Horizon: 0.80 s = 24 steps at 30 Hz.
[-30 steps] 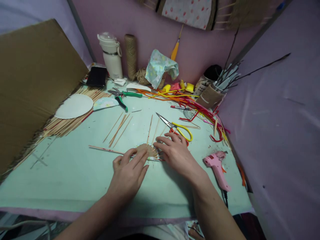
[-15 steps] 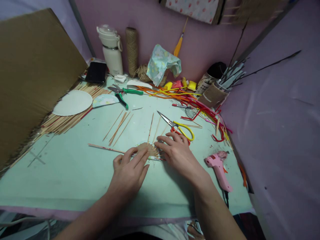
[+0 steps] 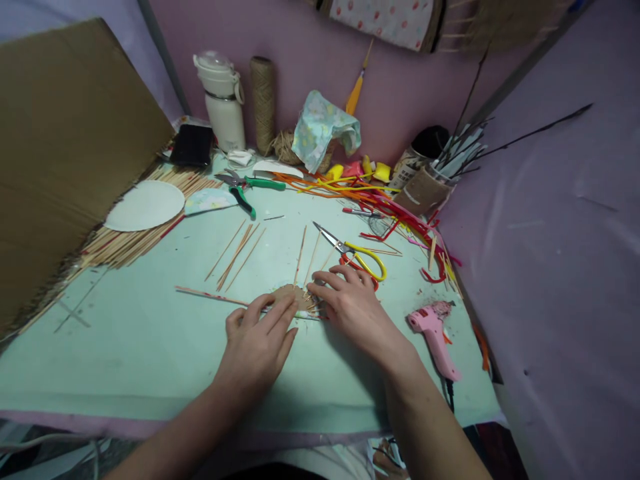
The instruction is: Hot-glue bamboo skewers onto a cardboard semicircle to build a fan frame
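A small brown cardboard piece (image 3: 285, 291) lies on the table with thin wooden sticks (image 3: 300, 257) fanning out from its far and right sides. My left hand (image 3: 260, 340) rests over the cardboard's left part, its fingers stretched and pressing down on it. At the right edge, my right hand (image 3: 353, 303) lies with fingers spread over the sticks' inner ends; its fingertips touch there. Beneath my left hand a longer stick (image 3: 210, 295) runs out to the left. Scissors (image 3: 350, 250) with yellow and red handles lie just beyond my right hand.
Loose sticks (image 3: 236, 260) lie left of centre, with green-handled pliers (image 3: 245, 183) behind. A pink glue gun (image 3: 436, 337) lies at right. A white oval (image 3: 146, 205) tops a stick bundle by the cardboard panel (image 3: 75, 147). Bottle (image 3: 224, 110), twine (image 3: 263, 107) and coloured pipe cleaners (image 3: 360, 193) line the back.
Both hands stay in nearly the same place over the cardboard and sticks. The whole view shifts very slightly.
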Each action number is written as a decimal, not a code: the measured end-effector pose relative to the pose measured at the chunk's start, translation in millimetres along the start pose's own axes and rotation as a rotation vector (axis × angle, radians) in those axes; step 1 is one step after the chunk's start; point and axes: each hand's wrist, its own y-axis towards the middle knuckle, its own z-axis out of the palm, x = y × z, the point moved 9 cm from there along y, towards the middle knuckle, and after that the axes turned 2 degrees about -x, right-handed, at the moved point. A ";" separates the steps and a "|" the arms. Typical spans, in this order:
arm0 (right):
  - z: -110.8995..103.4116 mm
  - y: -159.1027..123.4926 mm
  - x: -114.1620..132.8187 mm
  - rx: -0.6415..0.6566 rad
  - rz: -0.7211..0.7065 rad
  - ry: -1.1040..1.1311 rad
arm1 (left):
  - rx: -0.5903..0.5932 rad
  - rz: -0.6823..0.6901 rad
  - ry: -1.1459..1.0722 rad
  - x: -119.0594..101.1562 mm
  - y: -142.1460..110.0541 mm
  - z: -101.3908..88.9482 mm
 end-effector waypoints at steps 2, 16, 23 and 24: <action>0.0 0.2 -0.3 0.007 0.006 0.000 | 0.009 0.001 0.000 0.1 -0.2 0.6; -6.2 3.3 10.8 -0.012 -0.042 0.031 | 0.015 0.011 -0.015 -0.1 0.1 1.5; -7.5 2.6 13.5 -0.031 -0.062 0.016 | 0.043 -0.018 -0.019 1.9 -0.5 4.4; -7.6 2.6 13.6 -0.033 -0.062 0.017 | 0.043 -0.017 -0.019 1.7 -0.5 4.3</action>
